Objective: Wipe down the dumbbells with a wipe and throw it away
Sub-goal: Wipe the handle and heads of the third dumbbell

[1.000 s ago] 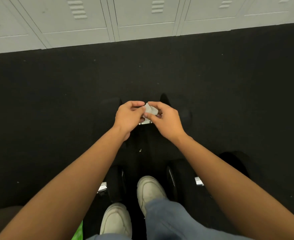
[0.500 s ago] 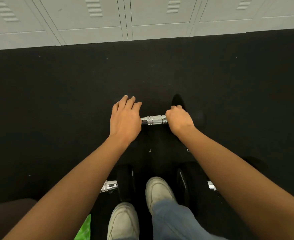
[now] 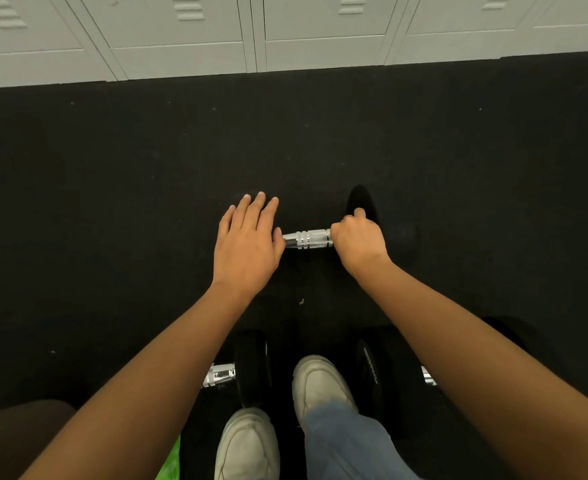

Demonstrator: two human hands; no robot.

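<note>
We observe left hand [image 3: 247, 244] flat, fingers straight, laid over left end of dumbbell [image 3: 308, 239]. Right hand [image 3: 358, 237] wraps its knurled, grooved chrome handle. Dumbbell lies on matte black floor [image 3: 147, 202].

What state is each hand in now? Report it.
Left hand: open, fingers straight, left of the dumbbell handle.
Right hand: closed around the dumbbell handle.

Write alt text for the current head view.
Looking down, a person's right hand grips a chrome-handled dumbbell on a black floor, while the flat left hand rests at its other end. Two more dumbbells sit by white shoes; grey lockers stand beyond.
</note>
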